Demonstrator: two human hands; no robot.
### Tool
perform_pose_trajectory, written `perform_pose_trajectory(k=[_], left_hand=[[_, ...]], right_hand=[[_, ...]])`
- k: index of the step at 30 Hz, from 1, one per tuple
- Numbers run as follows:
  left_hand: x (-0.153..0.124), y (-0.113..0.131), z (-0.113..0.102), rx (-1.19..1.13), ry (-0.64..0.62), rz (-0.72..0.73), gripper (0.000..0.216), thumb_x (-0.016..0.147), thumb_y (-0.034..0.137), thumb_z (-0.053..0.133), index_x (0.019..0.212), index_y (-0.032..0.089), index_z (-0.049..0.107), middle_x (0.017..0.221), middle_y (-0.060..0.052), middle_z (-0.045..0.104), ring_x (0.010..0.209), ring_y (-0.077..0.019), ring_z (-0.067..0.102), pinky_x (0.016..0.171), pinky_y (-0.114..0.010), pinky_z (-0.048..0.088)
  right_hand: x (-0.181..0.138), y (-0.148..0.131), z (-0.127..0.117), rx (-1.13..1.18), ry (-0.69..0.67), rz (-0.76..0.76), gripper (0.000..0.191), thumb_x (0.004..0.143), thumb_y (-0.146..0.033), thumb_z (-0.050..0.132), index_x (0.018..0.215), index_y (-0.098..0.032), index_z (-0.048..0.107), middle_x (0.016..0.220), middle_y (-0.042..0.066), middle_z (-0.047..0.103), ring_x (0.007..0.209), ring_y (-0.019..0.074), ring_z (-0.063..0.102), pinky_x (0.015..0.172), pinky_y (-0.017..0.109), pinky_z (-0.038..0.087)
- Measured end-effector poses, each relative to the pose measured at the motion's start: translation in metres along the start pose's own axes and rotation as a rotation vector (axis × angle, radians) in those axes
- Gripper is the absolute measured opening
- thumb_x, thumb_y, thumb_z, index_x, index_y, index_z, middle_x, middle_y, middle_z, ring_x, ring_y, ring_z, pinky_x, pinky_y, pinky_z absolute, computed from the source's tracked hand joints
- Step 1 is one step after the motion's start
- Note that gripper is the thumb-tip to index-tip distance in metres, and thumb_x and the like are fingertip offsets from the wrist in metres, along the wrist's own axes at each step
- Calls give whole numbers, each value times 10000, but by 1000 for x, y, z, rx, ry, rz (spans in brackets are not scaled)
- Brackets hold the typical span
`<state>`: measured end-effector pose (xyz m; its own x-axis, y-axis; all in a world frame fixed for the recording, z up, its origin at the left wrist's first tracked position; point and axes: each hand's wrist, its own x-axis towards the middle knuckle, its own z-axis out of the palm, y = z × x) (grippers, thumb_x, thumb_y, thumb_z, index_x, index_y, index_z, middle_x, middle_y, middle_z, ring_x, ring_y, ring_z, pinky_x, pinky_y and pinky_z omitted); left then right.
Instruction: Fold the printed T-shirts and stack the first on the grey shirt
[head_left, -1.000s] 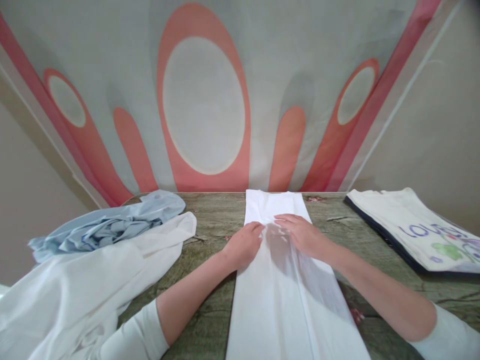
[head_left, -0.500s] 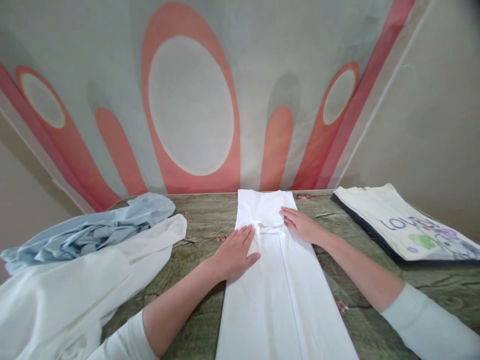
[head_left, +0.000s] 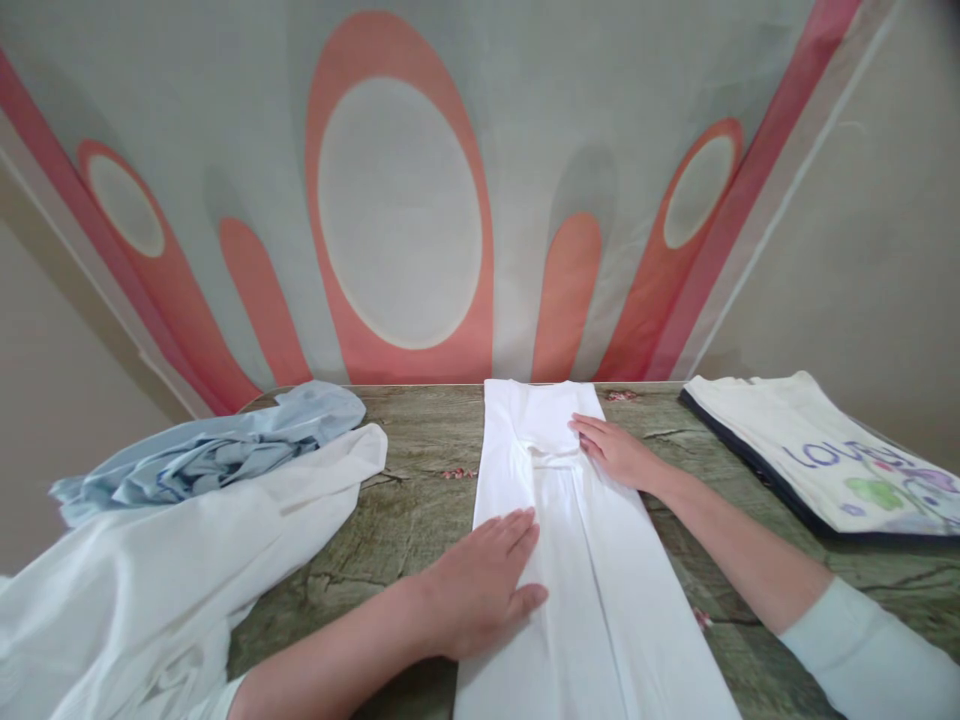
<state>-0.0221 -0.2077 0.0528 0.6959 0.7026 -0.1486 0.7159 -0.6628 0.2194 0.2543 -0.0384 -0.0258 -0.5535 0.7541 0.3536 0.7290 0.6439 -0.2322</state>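
Note:
A long white garment (head_left: 600, 580), folded into a narrow strip, lies lengthwise on the wood-pattern table (head_left: 405, 470). My left hand (head_left: 484, 580) rests flat on its left edge near me, fingers stretched out. My right hand (head_left: 619, 450) lies flat farther up on the strip's right side, fingers extended toward a small fold in the cloth. Neither hand grips anything.
A crumpled light blue cloth (head_left: 217, 450) and a loose white garment (head_left: 150, 580) are heaped on the left. A folded white piece with coloured lettering over a dark layer (head_left: 832, 450) lies at the right. A patterned red and grey sheet (head_left: 405, 200) hangs behind the table.
My left hand has slid down the strip toward me, staying flat. My right hand moved up the strip about a second ago and has since stayed there.

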Motion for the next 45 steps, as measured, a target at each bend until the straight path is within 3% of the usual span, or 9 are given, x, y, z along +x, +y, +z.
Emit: perform_pose_trajectory(k=[6,11,15,20,25,31,35,41,45], left_hand=[[19,-38,13,113,169,-63,583,941,464,253,1420,136,201,1489,-105,145,1369,-223,108,1103,-413,138],[21,-40,20,165,167,-96,618,935,511,208,1432,146,162,1496,-101,113,1371,-250,69,1095,-434,134],[20,-38,19,171,171,-102,616,933,518,203,1431,158,173,1497,-97,121,1370,-263,67,1090,-444,128],[19,-37,24,178,224,-113,616,926,532,213,1425,169,199,1492,-98,155,1368,-259,98,1084,-456,147],[19,-36,29,174,275,-122,601,922,538,232,1413,192,236,1480,-89,211,1364,-244,134,1085,-453,148],[19,-33,28,184,289,-160,564,929,504,255,1401,195,264,1474,-90,227,1357,-245,169,1081,-463,160],[1,-10,30,189,248,-201,523,943,448,262,1392,181,290,1475,-103,218,1353,-250,187,1077,-472,177],[-61,43,28,135,111,-64,523,947,444,261,1420,227,216,1491,-66,164,1367,-221,126,1100,-436,153],[-82,45,22,61,37,7,533,943,466,265,1428,261,187,1496,-50,143,1367,-218,131,1103,-420,167]], right_hand=[[-2,6,-5,-75,-6,139,408,917,-306,346,1267,-146,479,1318,108,492,1219,223,434,1031,419,321],[-4,12,-5,-189,-54,241,385,917,-293,352,1262,-173,475,1375,89,430,1268,241,365,1032,491,265],[-4,1,-6,-270,5,299,339,913,-232,351,1192,-154,529,1321,108,489,1241,246,396,1011,480,291],[-23,-37,-9,-235,2,178,347,909,-202,344,1176,-109,547,1268,140,532,1219,244,428,1020,460,308],[-79,-94,-21,-53,-41,64,442,914,-273,339,1312,-105,433,1368,136,428,1272,236,365,1050,454,307],[-148,-156,-59,84,-257,-52,520,925,-360,360,1415,-216,263,1462,57,278,1339,213,232,1094,455,235],[-169,-171,-76,133,-377,-64,526,933,-387,346,1427,-269,212,1481,23,218,1353,211,187,1104,463,206],[-175,-171,-76,170,-326,-74,537,919,-369,393,1421,-284,222,1471,28,241,1347,225,206,1103,480,195],[-169,-163,-77,203,-329,-99,538,910,-392,411,1413,-288,252,1463,31,272,1338,223,235,1100,468,212]])
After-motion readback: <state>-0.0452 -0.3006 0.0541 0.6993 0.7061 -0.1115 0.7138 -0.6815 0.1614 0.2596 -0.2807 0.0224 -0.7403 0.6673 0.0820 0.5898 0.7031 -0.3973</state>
